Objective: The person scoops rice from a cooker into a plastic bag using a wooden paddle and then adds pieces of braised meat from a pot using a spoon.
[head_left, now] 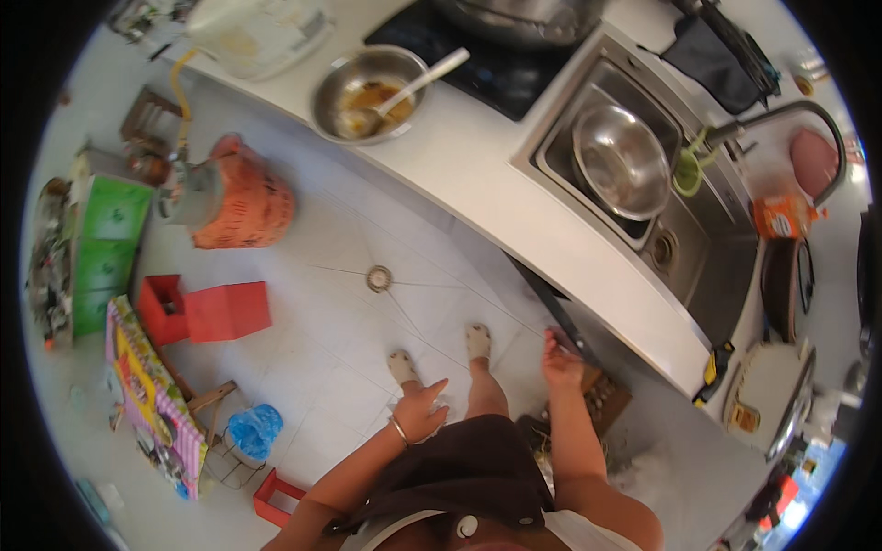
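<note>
My left hand (421, 411), with a bracelet at the wrist, hangs before my dark apron or shorts. One finger points outward, and the others curl around a small see-through wad, perhaps thin plastic. Beside the counter front, my right hand (562, 365) is raised with its fingers loosely bent and apart, and nothing shows in it. It is close to the dark edge of a cabinet door (577, 338) that stands ajar below the counter; whether they touch, I cannot tell.
On the counter (441, 179) stand a steel bowl (404, 69) with a spoon in brown sauce and a black cooktop (501, 78). A steel basin (620, 161) sits in the sink. An orange gas cylinder (243, 202), red stools (230, 310) and a floor drain (378, 278) lie left.
</note>
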A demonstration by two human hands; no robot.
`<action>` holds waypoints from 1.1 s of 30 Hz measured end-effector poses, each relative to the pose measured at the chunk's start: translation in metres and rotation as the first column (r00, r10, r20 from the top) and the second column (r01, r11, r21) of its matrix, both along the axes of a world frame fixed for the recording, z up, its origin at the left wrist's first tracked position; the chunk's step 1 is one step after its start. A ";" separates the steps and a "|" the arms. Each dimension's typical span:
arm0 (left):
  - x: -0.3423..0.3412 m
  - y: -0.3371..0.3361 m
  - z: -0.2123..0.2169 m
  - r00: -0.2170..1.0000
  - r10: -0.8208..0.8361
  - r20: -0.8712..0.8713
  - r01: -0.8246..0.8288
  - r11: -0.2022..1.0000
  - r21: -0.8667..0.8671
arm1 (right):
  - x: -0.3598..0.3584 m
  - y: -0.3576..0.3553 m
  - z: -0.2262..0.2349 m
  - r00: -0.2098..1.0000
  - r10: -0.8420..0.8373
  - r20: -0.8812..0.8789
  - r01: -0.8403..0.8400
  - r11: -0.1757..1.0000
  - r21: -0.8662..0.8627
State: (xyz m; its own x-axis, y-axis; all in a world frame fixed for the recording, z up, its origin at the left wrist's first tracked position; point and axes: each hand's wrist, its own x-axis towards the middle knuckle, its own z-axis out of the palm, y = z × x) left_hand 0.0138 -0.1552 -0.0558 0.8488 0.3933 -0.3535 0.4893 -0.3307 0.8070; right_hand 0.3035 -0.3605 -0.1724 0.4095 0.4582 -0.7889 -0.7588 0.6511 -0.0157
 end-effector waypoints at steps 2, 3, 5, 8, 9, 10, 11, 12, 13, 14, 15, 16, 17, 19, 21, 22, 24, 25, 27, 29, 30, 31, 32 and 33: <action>-0.001 0.005 0.005 1.000 -0.021 -0.022 0.022 1.000 0.021 | 0.019 0.026 0.024 0.979 -0.177 -0.102 0.142 0.948 -0.283; 0.007 0.011 0.018 0.998 -0.004 -0.067 0.003 1.000 -0.010 | 0.024 0.021 0.012 0.995 -0.097 -0.010 0.092 0.962 -0.257; 0.015 0.020 0.035 0.994 0.008 -0.110 -0.004 0.999 0.033 | 0.036 0.020 -0.004 0.978 -0.194 -0.073 0.182 0.972 -0.146; 0.020 0.026 0.057 0.989 0.082 -0.121 -0.073 0.994 0.082 | 0.065 0.031 -0.010 0.977 -0.214 -0.018 0.205 0.953 -0.224; 0.023 0.029 0.066 0.988 0.095 -0.119 -0.087 0.994 0.073 | 0.077 0.024 -0.022 0.977 -0.213 0.022 0.211 0.938 -0.274; 0.027 0.037 0.072 0.986 0.117 -0.118 -0.108 0.991 0.078 | 0.086 0.033 -0.027 0.978 -0.203 0.056 0.211 0.927 -0.310; 0.028 0.041 0.081 0.975 0.129 -0.183 -0.118 0.991 0.071 | 0.089 0.036 -0.030 0.975 -0.220 -0.013 0.203 0.918 -0.341; 0.026 0.042 0.085 0.968 0.158 -0.195 -0.144 0.986 0.086 | 0.088 0.046 -0.023 0.980 -0.196 -0.036 0.169 0.915 -0.367; 0.022 0.042 0.089 0.964 0.178 -0.198 -0.161 0.982 0.101 | 0.086 0.047 -0.026 0.981 -0.195 -0.025 0.178 0.937 -0.300; 0.018 0.040 0.094 0.959 0.200 -0.201 -0.179 0.977 0.115 | 0.084 0.045 -0.033 0.981 -0.192 -0.016 0.183 0.955 -0.232; 0.014 0.040 0.101 0.951 0.224 -0.213 -0.208 0.973 0.096 | 0.080 0.043 -0.037 0.991 -0.129 -0.029 0.120 0.968 -0.219; 0.009 0.038 0.105 0.947 0.244 -0.209 -0.230 0.969 0.088 | 0.076 0.043 -0.038 0.997 -0.068 -0.038 0.058 0.976 -0.211; 0.002 0.036 0.107 0.941 0.267 -0.207 -0.255 0.964 0.080 | 0.073 0.050 -0.034 0.996 0.019 -0.087 -0.040 0.967 -0.252; -0.011 0.037 0.113 0.926 0.311 -0.214 -0.297 0.950 0.096 | 0.063 0.073 -0.016 0.965 0.188 -0.185 -0.241 0.913 -0.328; -0.029 0.046 0.114 0.907 0.365 -0.211 -0.342 0.929 0.140 | 0.048 0.114 0.001 0.888 0.443 -0.127 -0.459 0.828 -0.323; -0.041 0.050 0.111 0.894 0.393 -0.215 -0.366 0.918 0.155 | 0.036 0.135 0.013 0.822 0.560 -0.104 -0.560 0.759 -0.332; -0.067 0.055 0.115 0.847 0.501 -0.180 -0.475 0.864 0.169 | 0.010 0.187 0.053 0.775 0.627 -0.074 -0.624 0.741 -0.248; -0.079 0.061 0.119 0.828 0.539 -0.156 -0.513 0.840 0.176 | 0.000 0.220 0.069 0.751 0.658 -0.051 -0.653 0.730 -0.200; -0.107 0.078 0.125 0.795 0.598 -0.097 -0.577 0.796 0.181 | -0.016 0.280 0.073 0.701 0.710 0.059 -0.704 0.703 -0.098; -0.138 0.091 0.131 0.748 0.660 -0.069 -0.641 0.745 0.183 | -0.039 0.323 0.069 0.644 0.749 0.159 -0.759 0.652 0.003; -0.155 0.104 0.117 0.738 0.668 -0.096 -0.639 0.738 0.217 | -0.044 0.349 0.059 0.628 0.747 0.220 -0.774 0.629 0.073; -0.167 0.115 0.102 0.718 0.685 -0.126 -0.647 0.723 0.241 | -0.041 0.371 0.052 0.633 0.742 0.219 -0.769 0.635 0.073; -0.176 0.133 0.108 0.711 0.690 -0.132 -0.665 0.722 0.192 | -0.038 0.387 0.047 0.634 0.746 0.205 -0.769 0.635 0.067; -0.186 0.150 0.116 0.708 0.693 -0.139 -0.672 0.721 0.170 | -0.044 0.403 0.051 0.624 0.746 0.234 -0.768 0.641 0.004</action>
